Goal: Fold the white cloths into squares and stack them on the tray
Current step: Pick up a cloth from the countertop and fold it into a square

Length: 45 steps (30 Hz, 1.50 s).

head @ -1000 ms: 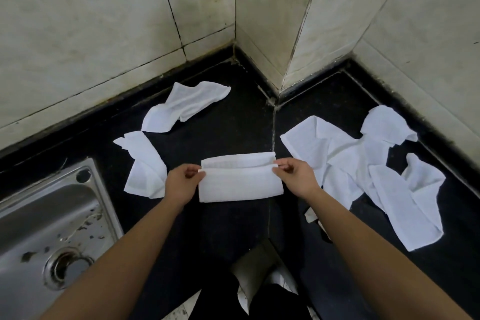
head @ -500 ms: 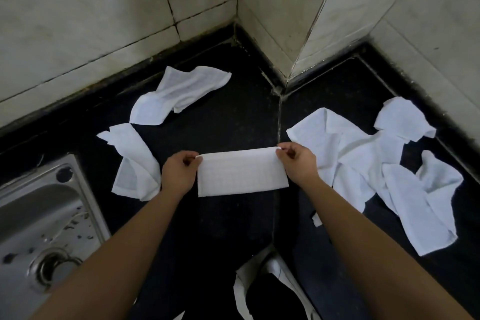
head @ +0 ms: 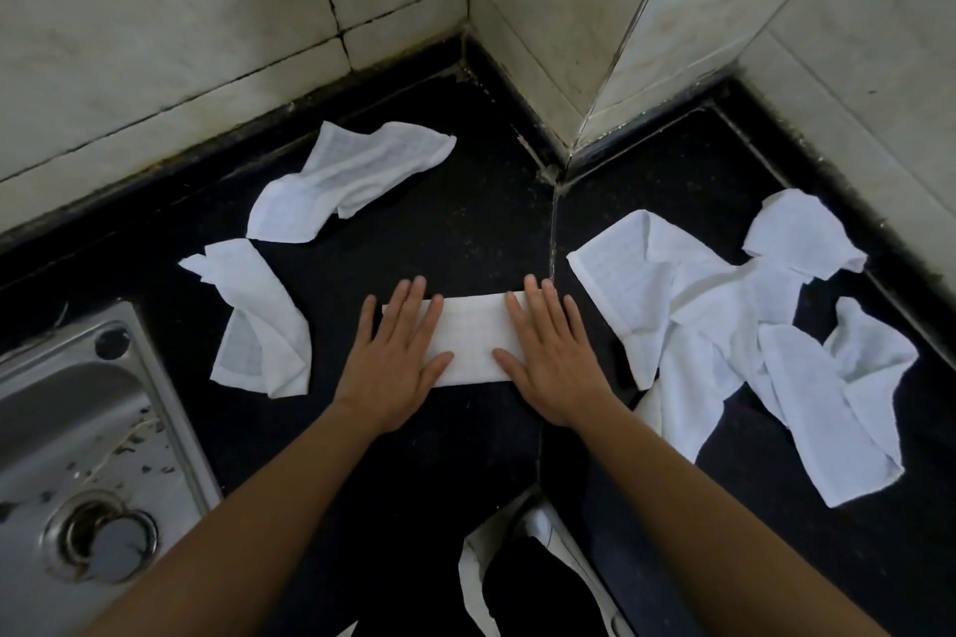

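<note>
A folded white cloth (head: pixel 468 341), a long flat rectangle of woven fabric, lies on the black speckled stone counter (head: pixel 465 233); the left hand (head: pixel 396 362) and right hand (head: pixel 551 360) press flat on its two ends, fingers straight and spread, holding nothing; two crumpled cloths (head: pixel 346 181) lie to the left, a rumpled heap of cloths (head: pixel 724 326) to the right; a stainless steel sink (head: pixel 77 455) sits at the lower left; pale marble tiles (head: pixel 155 16) line the corner.
</note>
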Each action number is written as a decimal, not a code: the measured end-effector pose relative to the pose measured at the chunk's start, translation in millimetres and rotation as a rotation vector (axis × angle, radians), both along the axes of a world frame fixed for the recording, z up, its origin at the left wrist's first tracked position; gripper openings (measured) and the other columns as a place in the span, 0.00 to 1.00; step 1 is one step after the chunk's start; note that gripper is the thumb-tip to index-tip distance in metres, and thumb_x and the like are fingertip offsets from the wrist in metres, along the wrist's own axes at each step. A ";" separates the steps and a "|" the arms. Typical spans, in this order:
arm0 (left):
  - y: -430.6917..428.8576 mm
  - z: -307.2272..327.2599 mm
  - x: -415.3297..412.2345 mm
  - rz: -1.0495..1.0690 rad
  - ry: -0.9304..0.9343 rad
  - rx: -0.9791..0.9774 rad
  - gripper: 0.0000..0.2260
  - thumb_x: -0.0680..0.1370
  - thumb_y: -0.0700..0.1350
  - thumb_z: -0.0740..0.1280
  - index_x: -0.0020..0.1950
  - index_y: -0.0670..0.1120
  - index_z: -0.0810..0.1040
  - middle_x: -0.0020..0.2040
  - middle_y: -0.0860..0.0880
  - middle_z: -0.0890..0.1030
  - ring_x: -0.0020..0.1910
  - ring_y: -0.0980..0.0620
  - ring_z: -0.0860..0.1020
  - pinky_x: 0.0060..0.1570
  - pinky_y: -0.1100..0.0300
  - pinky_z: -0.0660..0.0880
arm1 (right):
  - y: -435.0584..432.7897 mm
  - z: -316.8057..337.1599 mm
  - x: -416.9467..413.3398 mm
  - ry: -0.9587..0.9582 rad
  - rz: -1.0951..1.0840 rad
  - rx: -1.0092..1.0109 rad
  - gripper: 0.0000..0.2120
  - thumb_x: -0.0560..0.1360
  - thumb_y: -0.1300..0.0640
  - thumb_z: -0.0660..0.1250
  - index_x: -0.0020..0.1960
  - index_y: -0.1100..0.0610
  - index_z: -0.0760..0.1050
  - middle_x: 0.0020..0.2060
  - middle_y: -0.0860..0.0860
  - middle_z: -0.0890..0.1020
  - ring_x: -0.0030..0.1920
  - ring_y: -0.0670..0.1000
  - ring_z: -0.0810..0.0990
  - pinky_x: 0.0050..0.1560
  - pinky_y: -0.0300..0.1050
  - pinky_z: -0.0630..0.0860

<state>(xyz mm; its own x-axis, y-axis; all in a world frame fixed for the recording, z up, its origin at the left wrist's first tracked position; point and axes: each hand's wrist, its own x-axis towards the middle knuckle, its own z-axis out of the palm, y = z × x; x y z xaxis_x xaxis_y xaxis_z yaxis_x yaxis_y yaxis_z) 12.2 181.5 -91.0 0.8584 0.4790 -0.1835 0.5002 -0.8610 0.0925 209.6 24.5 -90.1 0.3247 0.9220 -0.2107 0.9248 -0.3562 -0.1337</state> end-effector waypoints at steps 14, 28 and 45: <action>0.9 2.9 -2.9 0.081 0.024 -0.062 0.34 0.80 0.67 0.40 0.81 0.50 0.48 0.81 0.43 0.45 0.80 0.44 0.44 0.75 0.36 0.45 | -9.5 15.9 -7.5 0.100 -0.332 0.101 0.37 0.81 0.35 0.52 0.81 0.56 0.50 0.79 0.60 0.54 0.79 0.59 0.53 0.77 0.56 0.54; -8.1 13.1 30.7 -0.086 0.240 -0.114 0.42 0.74 0.74 0.41 0.79 0.50 0.35 0.80 0.44 0.35 0.79 0.44 0.37 0.74 0.34 0.42 | 4.6 45.9 16.0 0.721 -0.996 -0.025 0.12 0.70 0.56 0.68 0.46 0.65 0.80 0.35 0.51 0.77 0.37 0.50 0.76 0.39 0.44 0.75; 5.2 45.6 -0.6 1.038 -0.554 -0.817 0.27 0.83 0.59 0.53 0.75 0.44 0.67 0.75 0.43 0.66 0.73 0.43 0.65 0.72 0.51 0.60 | 44.5 69.4 -33.9 0.978 -0.884 0.362 0.12 0.74 0.56 0.74 0.58 0.52 0.81 0.37 0.44 0.82 0.37 0.38 0.81 0.45 0.30 0.76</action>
<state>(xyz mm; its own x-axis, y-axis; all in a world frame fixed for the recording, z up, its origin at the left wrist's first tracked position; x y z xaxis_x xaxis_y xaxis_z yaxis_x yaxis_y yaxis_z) 11.6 186.7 -45.4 0.2424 0.8477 -0.4719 0.5949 0.2544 0.7625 175.7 69.0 -20.8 0.6878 0.5392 -0.4860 -0.1160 -0.5792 -0.8069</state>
